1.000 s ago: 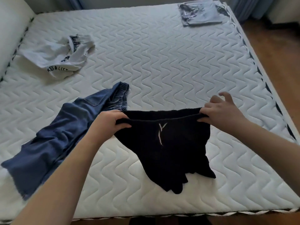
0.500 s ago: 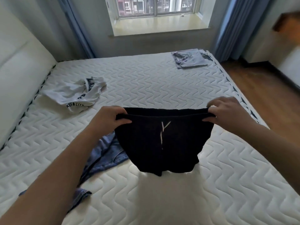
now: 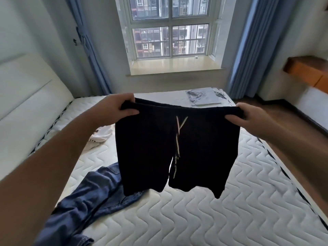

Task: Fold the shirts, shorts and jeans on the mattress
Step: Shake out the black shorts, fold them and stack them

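Note:
Black shorts [image 3: 150, 153] with a pale drawstring hang in the air above the mattress [image 3: 221, 215], spread by the waistband. My left hand [image 3: 117, 108] grips the waistband's left end and my right hand [image 3: 248, 116] grips its right end. Blue jeans [image 3: 92, 197] lie crumpled on the mattress at the lower left, partly behind the shorts. A white shirt [image 3: 101, 136] with dark lettering lies further back on the left, mostly hidden by my left arm. A folded grey shirt [image 3: 204, 98] sits at the far right corner of the mattress.
A white padded headboard [image 3: 26, 89] runs along the left side. A window [image 3: 170, 27] with blue curtains [image 3: 248, 47] faces me beyond the bed. Wooden floor [image 3: 284, 125] lies to the right, with an orange shelf [image 3: 305, 70] on the right wall.
Both hands have lifted the black shorts off the mattress to chest height, so they now hang free. My view has tilted up toward the window.

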A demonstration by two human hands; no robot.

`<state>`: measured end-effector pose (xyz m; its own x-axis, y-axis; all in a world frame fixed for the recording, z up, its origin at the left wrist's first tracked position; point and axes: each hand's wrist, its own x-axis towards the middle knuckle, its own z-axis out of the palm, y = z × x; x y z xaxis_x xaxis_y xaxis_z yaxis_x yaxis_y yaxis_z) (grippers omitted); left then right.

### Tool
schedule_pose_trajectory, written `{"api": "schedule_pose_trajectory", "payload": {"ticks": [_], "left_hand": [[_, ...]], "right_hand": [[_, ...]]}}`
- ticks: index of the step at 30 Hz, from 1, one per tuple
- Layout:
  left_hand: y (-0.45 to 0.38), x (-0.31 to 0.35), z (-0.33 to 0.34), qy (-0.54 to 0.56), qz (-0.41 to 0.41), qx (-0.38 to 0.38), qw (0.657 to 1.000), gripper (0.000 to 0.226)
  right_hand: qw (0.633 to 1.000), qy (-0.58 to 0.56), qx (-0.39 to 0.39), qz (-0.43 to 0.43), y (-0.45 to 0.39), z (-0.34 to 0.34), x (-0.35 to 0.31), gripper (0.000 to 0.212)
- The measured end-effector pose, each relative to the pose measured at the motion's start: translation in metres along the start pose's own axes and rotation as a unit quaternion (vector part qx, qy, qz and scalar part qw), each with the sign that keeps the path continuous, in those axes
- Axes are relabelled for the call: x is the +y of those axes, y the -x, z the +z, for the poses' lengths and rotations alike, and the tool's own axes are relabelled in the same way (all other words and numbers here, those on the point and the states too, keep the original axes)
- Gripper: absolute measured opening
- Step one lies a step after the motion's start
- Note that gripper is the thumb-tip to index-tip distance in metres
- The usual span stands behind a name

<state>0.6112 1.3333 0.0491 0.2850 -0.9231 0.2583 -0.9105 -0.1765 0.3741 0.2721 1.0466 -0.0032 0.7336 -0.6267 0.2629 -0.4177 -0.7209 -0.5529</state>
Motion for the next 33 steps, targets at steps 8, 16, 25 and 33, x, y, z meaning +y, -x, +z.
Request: {"api": "schedule_pose_trajectory", "payload": {"ticks": [8, 16, 25, 33], "left_hand": [[-0.02, 0.014, -0.029, 0.096, -0.017, 0.045, 0.994, 0.033], [-0.038, 0.008, -0.028, 0.237, -0.031, 0.003, 0.971, 0.049], [-0.035, 0.009, 0.005, 0.406, -0.063, -0.003, 0.912, 0.041], [-0.025, 0.012, 0.013, 0.453, -0.103, 0.024, 0.885, 0.038]], "right_hand": [[0.98, -0.198, 0.021, -0.02, -0.018, -0.032, -0.011, 0.028], [0.95, -0.309, -0.026, 0.039, -0.014, -0.048, -0.006, 0.011], [0.947, -0.321, -0.003, 0.024, -0.01, -0.041, 0.005, 0.022], [0.936, -0.35, -0.029, 0.033, -0.008, -0.041, -0.002, 0.029]]}}
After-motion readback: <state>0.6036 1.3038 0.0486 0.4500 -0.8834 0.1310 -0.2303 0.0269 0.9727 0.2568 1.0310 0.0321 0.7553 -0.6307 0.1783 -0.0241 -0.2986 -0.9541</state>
